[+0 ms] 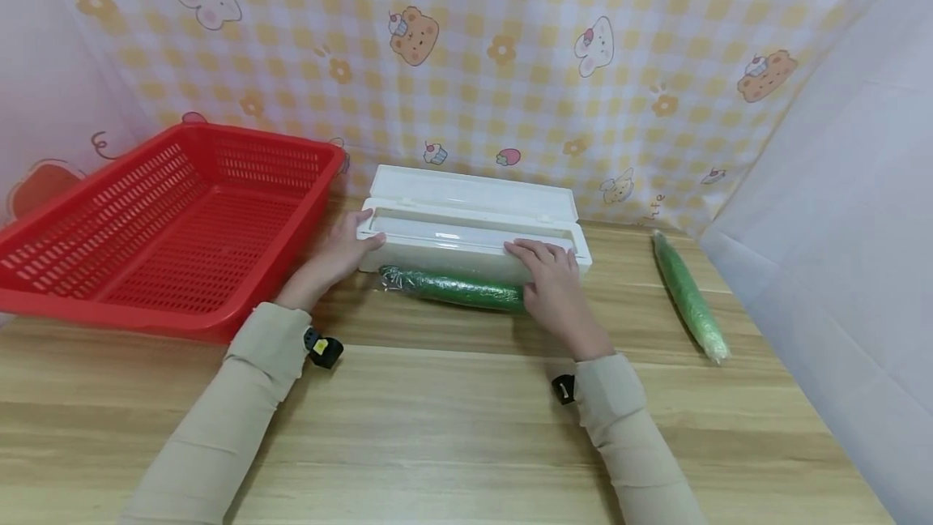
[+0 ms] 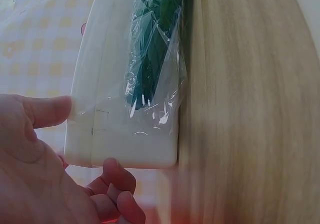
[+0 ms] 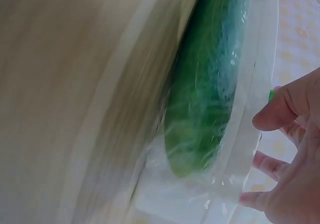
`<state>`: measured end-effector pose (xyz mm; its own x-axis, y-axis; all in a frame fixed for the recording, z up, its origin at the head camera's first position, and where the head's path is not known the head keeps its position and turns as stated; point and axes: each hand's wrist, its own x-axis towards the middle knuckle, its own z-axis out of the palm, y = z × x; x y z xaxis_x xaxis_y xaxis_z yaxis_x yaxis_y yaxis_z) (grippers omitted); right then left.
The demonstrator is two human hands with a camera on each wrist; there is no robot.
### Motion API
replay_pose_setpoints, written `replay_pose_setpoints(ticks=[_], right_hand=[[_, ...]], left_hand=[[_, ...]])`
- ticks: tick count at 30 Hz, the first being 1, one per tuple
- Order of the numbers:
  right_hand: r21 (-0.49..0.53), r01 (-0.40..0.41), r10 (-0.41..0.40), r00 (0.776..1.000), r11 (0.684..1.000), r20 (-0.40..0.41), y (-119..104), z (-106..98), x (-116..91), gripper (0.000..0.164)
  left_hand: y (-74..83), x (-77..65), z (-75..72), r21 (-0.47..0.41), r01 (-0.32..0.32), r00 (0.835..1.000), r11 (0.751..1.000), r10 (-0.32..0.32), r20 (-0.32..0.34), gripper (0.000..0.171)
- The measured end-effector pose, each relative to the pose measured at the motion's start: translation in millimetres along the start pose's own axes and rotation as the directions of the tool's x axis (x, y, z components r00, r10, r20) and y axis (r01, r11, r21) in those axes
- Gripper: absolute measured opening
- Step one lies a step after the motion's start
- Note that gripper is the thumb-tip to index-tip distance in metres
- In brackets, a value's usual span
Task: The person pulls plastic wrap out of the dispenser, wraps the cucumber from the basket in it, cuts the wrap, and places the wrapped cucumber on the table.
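A long white box (image 1: 466,253), which looks like a cling film dispenser, stands with its lid (image 1: 474,191) raised and a pale roll (image 1: 459,232) inside. In front of it lies a cucumber (image 1: 459,290) in clear film (image 2: 167,102); the film sticks out loosely past its end. At the box's left end is my left hand (image 1: 338,249), its thumb touching the edge and the other fingers loosely bent near the end. My right hand (image 1: 557,290) rests fingertips along the box's top front edge at the right, covering the cucumber's right end in the head view.
A red plastic basket (image 1: 219,318) stands at the left, close to my left forearm. On the right lies another film-wrapped cucumber (image 1: 687,294). A checked curtain (image 1: 503,87) hangs behind the wooden table (image 1: 437,436), with a white sheet (image 1: 838,209) along the right.
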<state>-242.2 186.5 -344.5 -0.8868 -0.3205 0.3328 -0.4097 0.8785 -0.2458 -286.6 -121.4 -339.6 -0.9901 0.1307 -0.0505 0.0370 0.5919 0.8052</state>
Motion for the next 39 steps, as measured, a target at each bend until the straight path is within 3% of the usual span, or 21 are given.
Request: replay_pose_setpoints(ticks=[26, 39], right_hand=[[0.077, -0.048, 0.051, 0.998, 0.996, -0.029, 27.8, -10.3, -11.9, 0.063], [0.107, -0.121, 0.124, 0.992, 0.987, -0.023, 45.0, -18.0, -16.6, 0.059]], left_hand=[[-2.2, 0.1, -0.1, 0.001, -0.02, 1.0, 1.0, 0.02, 0.019, 0.065], [-1.4, -0.7, -2.7, -0.007, -0.036, 0.999, 0.999, 0.036, 0.036, 0.064]])
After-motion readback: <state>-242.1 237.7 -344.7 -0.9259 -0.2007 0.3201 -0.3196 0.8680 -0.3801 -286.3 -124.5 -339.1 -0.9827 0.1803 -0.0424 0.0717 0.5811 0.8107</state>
